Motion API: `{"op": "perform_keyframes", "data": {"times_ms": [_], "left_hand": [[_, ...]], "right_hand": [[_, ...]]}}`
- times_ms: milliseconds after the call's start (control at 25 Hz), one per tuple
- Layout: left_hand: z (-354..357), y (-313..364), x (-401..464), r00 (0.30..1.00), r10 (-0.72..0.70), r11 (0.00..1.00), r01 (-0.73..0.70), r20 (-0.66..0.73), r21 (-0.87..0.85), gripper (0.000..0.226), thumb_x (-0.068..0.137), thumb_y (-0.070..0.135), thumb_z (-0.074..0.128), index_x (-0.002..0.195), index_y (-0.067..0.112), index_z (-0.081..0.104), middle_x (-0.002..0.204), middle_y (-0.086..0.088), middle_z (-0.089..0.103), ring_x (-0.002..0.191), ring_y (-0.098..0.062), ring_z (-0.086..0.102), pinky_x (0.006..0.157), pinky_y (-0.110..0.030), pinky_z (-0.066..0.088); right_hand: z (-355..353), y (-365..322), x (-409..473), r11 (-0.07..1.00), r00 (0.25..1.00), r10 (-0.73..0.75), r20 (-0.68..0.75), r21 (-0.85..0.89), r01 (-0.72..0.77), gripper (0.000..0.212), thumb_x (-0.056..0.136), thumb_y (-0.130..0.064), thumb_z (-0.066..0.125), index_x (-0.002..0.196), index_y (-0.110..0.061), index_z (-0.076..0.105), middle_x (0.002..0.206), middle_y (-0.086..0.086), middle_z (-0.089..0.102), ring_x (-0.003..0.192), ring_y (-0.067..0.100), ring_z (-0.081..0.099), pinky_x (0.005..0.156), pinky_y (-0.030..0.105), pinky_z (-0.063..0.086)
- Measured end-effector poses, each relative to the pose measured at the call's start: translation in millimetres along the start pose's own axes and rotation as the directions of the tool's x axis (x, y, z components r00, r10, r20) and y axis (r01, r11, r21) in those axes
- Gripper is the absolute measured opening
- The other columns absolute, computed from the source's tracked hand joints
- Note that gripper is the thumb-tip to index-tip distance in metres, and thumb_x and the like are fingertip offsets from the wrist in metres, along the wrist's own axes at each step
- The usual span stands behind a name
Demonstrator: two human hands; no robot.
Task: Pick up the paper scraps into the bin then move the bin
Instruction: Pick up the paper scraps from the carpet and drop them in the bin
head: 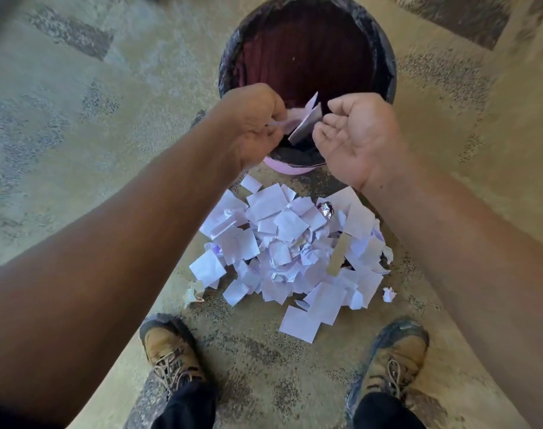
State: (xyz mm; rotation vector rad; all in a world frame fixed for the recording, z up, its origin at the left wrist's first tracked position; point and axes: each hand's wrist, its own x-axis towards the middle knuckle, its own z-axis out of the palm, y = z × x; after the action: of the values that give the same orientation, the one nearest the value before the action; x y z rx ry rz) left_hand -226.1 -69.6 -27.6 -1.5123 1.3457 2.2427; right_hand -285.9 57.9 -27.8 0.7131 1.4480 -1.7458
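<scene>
A round bin (387, 72) lined with a dark bag stands on the floor ahead of me, its inside dark red. Both my hands hover over its near rim. My left hand (251, 125) has curled fingers and pinches a few white paper scraps (305, 125) that hang over the bin's mouth. My right hand (353, 137) is palm up with relaxed fingers and holds nothing. A heap of white paper scraps (282, 249) lies on the floor between the bin and my feet, with a brown cardboard strip (340, 255) in it.
My two brown boots (171, 351) (394, 357) stand just behind the heap. A few stray crumpled scraps (388, 294) (194, 294) lie at the heap's edges. The floor is speckled beige carpet with darker patches (69, 35).
</scene>
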Motion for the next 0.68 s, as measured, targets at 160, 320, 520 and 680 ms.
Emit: {"op": "perform_keyframes", "data": {"times_ms": [160,320,520,680], "left_hand": [[-5,-9,-12,0.994,0.104,0.993,-0.105,0.016,0.059,0.026,0.089,-0.012,0.044,0.083,0.004,0.063,0.079,-0.009,0.059,0.076,-0.019,0.066,0.086,-0.029,0.062],[-40,-44,-18,0.968,0.104,0.992,-0.084,0.228,-0.096,0.033,0.092,-0.007,0.038,0.082,0.016,0.058,0.076,0.001,0.064,0.065,-0.013,0.065,0.057,-0.021,0.051],[-107,-144,27,0.993,-0.114,0.950,0.105,0.013,0.293,0.026,0.095,0.001,0.047,0.092,0.017,0.068,0.087,-0.001,0.063,0.075,-0.014,0.057,0.063,-0.023,0.044],[-140,-226,51,0.987,-0.115,0.614,0.156,-0.108,0.773,0.017,0.080,0.017,0.071,0.095,0.026,0.072,0.132,-0.010,0.055,0.098,-0.023,0.056,0.074,-0.032,0.052]], "right_hand": [[-5,11,-6,0.999,0.999,-0.037,0.023,0.014,0.036,0.024,0.089,0.014,0.036,0.102,0.007,0.055,0.113,0.019,0.061,0.137,0.038,0.048,0.104,0.038,0.049],[-35,21,-32,0.946,0.960,-0.108,0.258,-0.270,0.179,0.040,0.083,0.015,0.034,0.088,-0.010,0.066,0.078,0.008,0.075,0.066,0.019,0.074,0.057,0.024,0.056],[-101,104,-1,0.715,0.971,0.142,0.191,-0.698,0.033,0.028,0.093,0.005,0.045,0.093,-0.011,0.068,0.092,0.016,0.076,0.069,0.020,0.069,0.059,0.028,0.054],[-157,165,38,0.277,0.947,0.319,0.037,-0.959,-0.056,0.039,0.098,-0.014,0.058,0.136,-0.021,0.054,0.127,0.003,0.050,0.096,0.032,0.064,0.073,0.044,0.058]]}}
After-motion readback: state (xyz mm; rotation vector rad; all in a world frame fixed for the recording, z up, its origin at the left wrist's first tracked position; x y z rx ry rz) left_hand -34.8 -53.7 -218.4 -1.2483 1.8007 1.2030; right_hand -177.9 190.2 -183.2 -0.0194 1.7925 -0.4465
